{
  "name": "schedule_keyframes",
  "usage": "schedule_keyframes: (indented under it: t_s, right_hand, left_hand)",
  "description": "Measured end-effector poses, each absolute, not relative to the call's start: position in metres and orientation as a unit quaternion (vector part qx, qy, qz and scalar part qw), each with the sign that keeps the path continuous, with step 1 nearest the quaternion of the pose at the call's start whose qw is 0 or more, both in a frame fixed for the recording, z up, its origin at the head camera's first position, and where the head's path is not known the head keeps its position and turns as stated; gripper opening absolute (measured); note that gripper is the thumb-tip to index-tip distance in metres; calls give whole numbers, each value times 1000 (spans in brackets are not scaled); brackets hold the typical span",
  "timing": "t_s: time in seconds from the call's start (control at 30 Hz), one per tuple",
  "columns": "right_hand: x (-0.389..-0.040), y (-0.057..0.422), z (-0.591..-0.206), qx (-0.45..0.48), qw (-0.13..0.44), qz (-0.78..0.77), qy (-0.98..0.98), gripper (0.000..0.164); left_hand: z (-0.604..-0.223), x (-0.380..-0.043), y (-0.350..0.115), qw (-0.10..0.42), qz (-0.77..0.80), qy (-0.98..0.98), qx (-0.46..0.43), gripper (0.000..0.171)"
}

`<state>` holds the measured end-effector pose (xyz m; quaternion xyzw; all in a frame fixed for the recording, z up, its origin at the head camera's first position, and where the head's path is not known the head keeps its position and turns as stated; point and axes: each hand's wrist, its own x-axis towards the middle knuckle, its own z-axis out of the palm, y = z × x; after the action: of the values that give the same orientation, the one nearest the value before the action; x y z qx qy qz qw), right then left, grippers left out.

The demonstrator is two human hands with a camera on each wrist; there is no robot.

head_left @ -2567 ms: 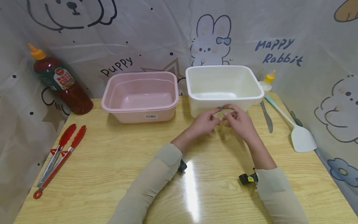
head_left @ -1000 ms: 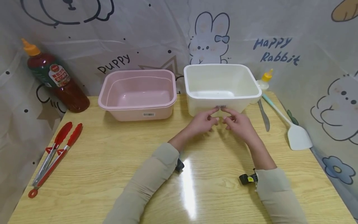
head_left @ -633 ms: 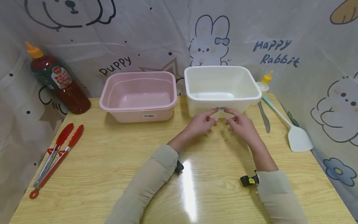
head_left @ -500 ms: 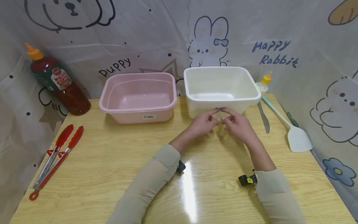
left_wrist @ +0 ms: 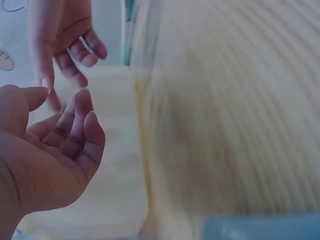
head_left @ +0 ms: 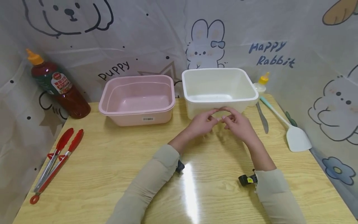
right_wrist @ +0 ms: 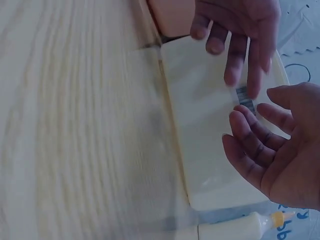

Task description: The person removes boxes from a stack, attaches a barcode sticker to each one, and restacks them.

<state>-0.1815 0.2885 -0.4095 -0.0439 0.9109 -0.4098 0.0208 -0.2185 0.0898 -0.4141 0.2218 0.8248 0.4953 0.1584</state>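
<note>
My left hand (head_left: pixel 202 123) and right hand (head_left: pixel 237 124) meet fingertip to fingertip in front of the white plastic bin (head_left: pixel 221 100). Their index fingers come together at the bin's front wall, in the head view covering its barcode sticker. Both hands hold nothing; their fingers are loosely bent, palms facing each other. From the right wrist view, the barcode sticker (right_wrist: pixel 245 100) shows behind the fingertips. The left wrist view has my left hand (left_wrist: pixel 55 155) close below the right hand's fingers (left_wrist: pixel 70 65).
A pink bin (head_left: pixel 137 115) stands left of the white one. Red-tipped tongs (head_left: pixel 57 163) and a red sauce bottle (head_left: pixel 61 88) lie at the left. On the right are a spatula (head_left: pixel 297 138), a knife (head_left: pixel 262 118) and a small yellow-capped bottle (head_left: pixel 261 84).
The index fingertips, apart with the barcode showing between them 0.6 seconds ago, have come together again. The head view has shifted slightly; the bins and utensils stay put.
</note>
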Motion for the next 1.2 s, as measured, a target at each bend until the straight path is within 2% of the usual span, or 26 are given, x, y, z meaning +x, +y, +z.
schedule_keyframes:
  t_s: [0.1, 0.3, 0.6, 0.87, 1.0, 1.13, 1.2]
  right_hand:
    - [-180, 290, -410, -25, 10, -407, 913, 47]
    - [-183, 282, -420, -39, 46, -421, 905, 54]
    - [-164, 270, -403, -72, -3, -427, 901, 46]
    - [-160, 282, -365, -124, -83, -405, 902, 43]
    - [-163, 298, -347, -117, -115, -384, 909, 43]
    - [-169, 315, -330, -78, -112, -359, 923, 49]
    - [-176, 326, -323, -77, -107, -350, 927, 53]
  left_hand:
    - [-414, -218, 84, 159, 509, 822, 200, 50]
    - [-421, -218, 77, 163, 480, 841, 190, 51]
    - [-396, -207, 51, 156, 471, 839, 225, 56]
    - [-359, -191, -21, 81, 432, 869, 226, 62]
    - [-340, -186, -71, 17, 422, 884, 201, 68]
    - [-327, -188, -127, -37, 385, 908, 162, 74]
    - [-324, -192, -155, -48, 349, 927, 132, 80]
